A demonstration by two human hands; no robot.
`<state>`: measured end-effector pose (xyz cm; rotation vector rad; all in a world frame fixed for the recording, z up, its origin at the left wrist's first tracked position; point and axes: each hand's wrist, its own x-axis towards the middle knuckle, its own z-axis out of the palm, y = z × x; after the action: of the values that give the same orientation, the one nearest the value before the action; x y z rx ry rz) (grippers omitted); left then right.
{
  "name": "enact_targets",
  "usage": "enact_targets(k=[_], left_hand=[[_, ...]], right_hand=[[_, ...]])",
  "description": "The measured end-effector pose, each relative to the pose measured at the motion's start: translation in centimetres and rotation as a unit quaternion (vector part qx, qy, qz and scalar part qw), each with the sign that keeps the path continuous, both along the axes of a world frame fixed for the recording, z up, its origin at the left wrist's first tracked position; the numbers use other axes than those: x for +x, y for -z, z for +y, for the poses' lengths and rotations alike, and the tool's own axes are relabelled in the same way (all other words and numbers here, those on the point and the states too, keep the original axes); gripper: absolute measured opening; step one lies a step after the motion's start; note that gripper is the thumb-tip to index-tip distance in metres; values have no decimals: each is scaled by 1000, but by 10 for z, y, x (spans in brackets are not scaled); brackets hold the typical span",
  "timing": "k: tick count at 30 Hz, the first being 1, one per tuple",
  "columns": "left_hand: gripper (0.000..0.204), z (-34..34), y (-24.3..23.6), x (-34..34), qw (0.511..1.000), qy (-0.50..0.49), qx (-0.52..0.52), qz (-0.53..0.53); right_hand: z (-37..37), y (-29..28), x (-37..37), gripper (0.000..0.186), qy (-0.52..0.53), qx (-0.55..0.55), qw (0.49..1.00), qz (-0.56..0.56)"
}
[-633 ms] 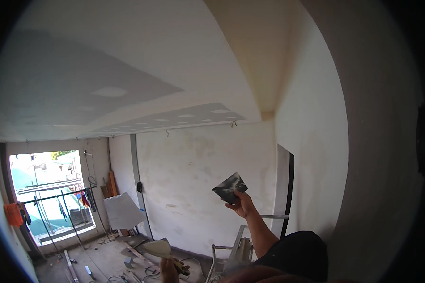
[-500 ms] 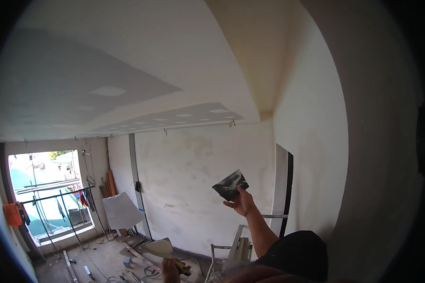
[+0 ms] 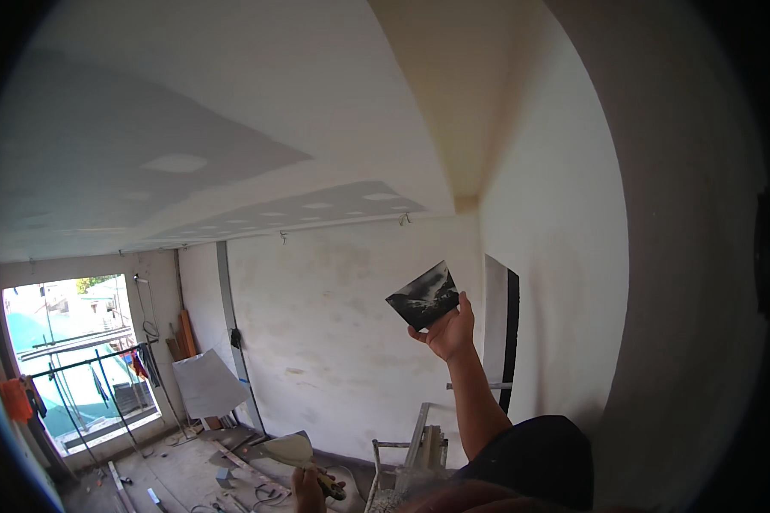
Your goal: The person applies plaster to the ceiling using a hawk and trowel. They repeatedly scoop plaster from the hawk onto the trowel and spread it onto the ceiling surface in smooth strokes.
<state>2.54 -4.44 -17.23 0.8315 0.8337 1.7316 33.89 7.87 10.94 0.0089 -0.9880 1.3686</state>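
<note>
Raised in the middle right of the view, my right hand (image 3: 445, 329) grips a dark, flat, square metal blade (image 3: 423, 295) with pale smears on its face; its fingers are closed on the edge. At the bottom centre, my left hand (image 3: 308, 487) is closed on the black-and-yellow handle of a wide putty knife (image 3: 287, 449), whose blade looks coated with pale compound. Neither tool touches the walls or ceiling.
A patched ceiling (image 3: 214, 128) spans overhead. Beside me are a plastered wall (image 3: 556, 256) and a metal ladder-like frame (image 3: 415, 427). A leaning white board (image 3: 210, 385), a window with rail and hanging cloths (image 3: 13, 398), and scattered strips and cables (image 3: 120, 487) lie below.
My right hand has risen and moved right, lifting the square blade higher and turning it. The scene has shifted slightly left in the view. My left hand stays low with the putty knife.
</note>
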Motion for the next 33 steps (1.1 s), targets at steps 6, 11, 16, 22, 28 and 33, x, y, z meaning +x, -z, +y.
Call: enact_targets(k=[6,11,16,22,28,33], left_hand=[[24,-21,15,-19,1000,23,-7,-5],[23,-34,13,-34,999,30,-42,-4],[22,-30,15,-41,998,55,-30,2],[23,-21,43,-55,997,77,-15,6],[25,11,84,-63,994,109,25,1],[28,50,118,-68,981,170,85,-49]], right_hand=[[-70,-18,-25,68,99,132,981,105],[-94,-22,-41,65,147,160,960,177],[-102,-32,-48,63,138,61,964,217],[-107,-20,-71,60,202,168,935,237],[-103,-32,-88,62,472,385,767,201],[-147,-84,-99,65,624,507,579,136]])
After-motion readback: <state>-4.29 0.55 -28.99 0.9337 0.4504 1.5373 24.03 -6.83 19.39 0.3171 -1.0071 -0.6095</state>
